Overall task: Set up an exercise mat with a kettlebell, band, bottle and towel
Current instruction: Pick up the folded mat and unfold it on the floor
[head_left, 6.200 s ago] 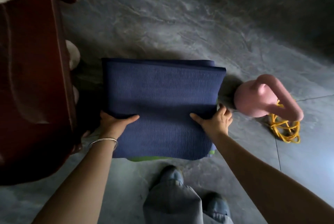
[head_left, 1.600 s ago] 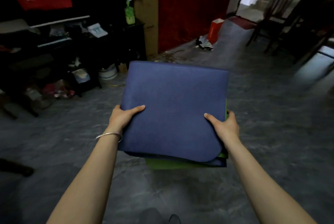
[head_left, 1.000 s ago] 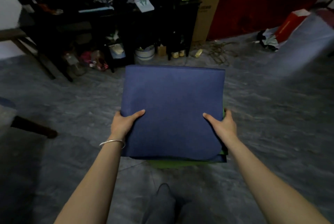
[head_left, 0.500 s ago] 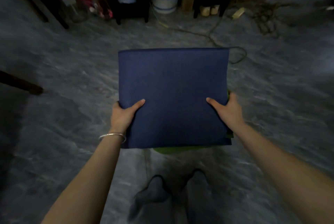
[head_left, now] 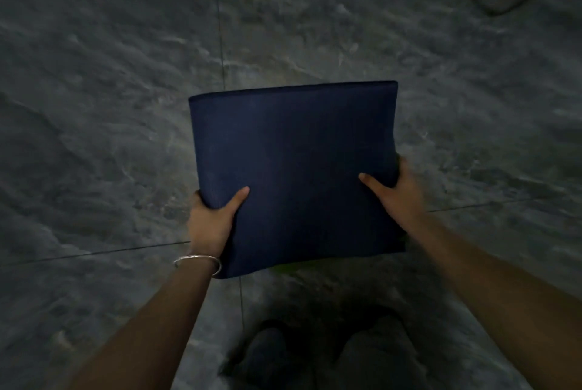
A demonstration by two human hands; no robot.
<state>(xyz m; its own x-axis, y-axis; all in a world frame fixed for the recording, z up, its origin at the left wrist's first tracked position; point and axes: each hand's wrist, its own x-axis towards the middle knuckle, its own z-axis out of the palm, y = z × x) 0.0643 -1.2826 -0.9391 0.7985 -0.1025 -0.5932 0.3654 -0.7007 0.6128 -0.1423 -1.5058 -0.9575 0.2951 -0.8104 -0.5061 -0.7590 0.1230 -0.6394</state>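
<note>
Navy folded mat [head_left: 294, 169] hangs above the grey floor [head_left: 94, 106]; my left hand [head_left: 209, 221] and right hand [head_left: 400, 192] grasp its near corners, thumbs on top.

Bare forearms; thin silver metal bangle [head_left: 197, 263] on wrist of left hand [head_left: 209, 219]; dark shoes [head_left: 267, 358], dim, blurred.

No legible text or labels.
</note>
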